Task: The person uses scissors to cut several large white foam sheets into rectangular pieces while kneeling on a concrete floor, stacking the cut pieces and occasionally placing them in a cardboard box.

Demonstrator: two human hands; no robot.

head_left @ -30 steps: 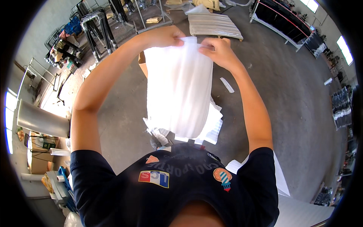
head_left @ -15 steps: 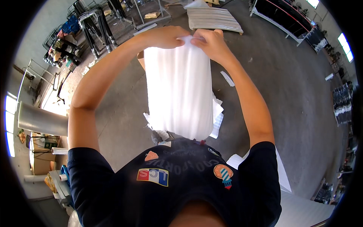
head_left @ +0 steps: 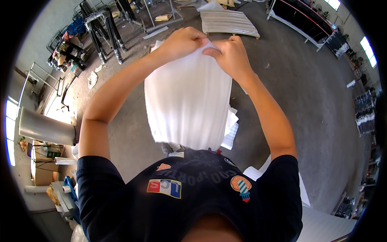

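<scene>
The floor is bare grey concrete [head_left: 306, 92], dusty and marked, in what looks like a workshop or warehouse. At the far side lies a flat stack of pale corrugated sheets [head_left: 229, 23]. To the far left stand black metal frames [head_left: 100, 30] with long legs, with scraps and clutter on the ground around them. Along the far right runs a long dark rack [head_left: 306, 22], and windows glow bright at the right edge. On the near left a large roll of clear plastic film [head_left: 44, 128] lies beside brown cardboard boxes [head_left: 42, 161]; what the boxes hold cannot be told from here.

The person wears a dark T-shirt with coloured patches [head_left: 189, 197] and holds both arms out in front. The left hand [head_left: 181, 42] and the right hand [head_left: 229, 52] are side by side, nearly touching, each pinched closed on the far top edge of a white, ribbed sheet of thin foam wrap [head_left: 187, 101]. The sheet hangs down from the fingers toward the person's chest, held in the air between the forearms, its lower edge near the shirt. Under it, on the floor just to the right, lie more white sheets [head_left: 230, 129] in a loose pile, and another white sheet [head_left: 303, 189] shows by the right arm.
</scene>
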